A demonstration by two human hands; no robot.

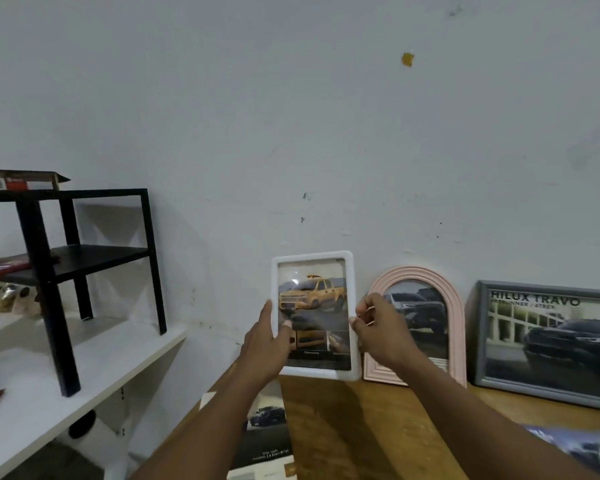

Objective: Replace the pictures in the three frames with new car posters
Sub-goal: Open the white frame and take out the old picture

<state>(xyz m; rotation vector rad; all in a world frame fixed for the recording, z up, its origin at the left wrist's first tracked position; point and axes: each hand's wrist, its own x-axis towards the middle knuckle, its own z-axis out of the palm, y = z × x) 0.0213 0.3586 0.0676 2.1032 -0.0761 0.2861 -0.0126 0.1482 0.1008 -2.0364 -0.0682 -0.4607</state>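
STEP: third frame – set down | HANDS: left hand (269,336) and right hand (378,329) grip white frame (353,289) edges | NEXT: likely lean on wall (291,116) beside pink frame (378,282) – keep upright.

White frame (312,255): its poster (312,299) shows a yellow pickup on grey road. Pink arched frame (413,271), ridged rim; dark car inside. Grey frame (480,334): black vehicle, black lettering, pale building. Tabletop (361,427) orange-brown wood. Rack (149,254) black; shelf (84,368) white. Wall (291,116) off-white, scuffed, one yellow scrap (407,59).
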